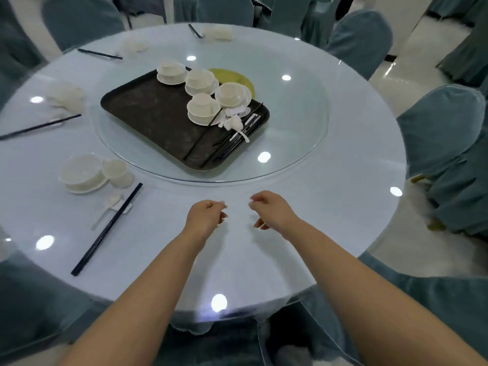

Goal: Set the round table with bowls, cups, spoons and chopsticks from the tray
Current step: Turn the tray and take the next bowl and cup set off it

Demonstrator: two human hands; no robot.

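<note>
A dark tray (148, 120) lies on the glass turntable (298, 122) in the middle of the round table (343, 180). On its far right side stand several white bowl-and-cup stacks (202, 109), with white spoons (235, 124) and black chopsticks (237, 136) beside them. My left hand (204, 216) and my right hand (272, 211) hover side by side over the near table edge, fingers loosely curled, holding nothing. A laid place setting sits at the near left: bowl (80, 173), cup (117, 172), spoon (107, 210), chopsticks (107, 231).
More laid settings ring the left and far rim, among them bowls (66, 96) with chopsticks (39, 127). A yellow-green plate (237, 76) peeks out behind the tray. Teal covered chairs (438, 128) surround the table.
</note>
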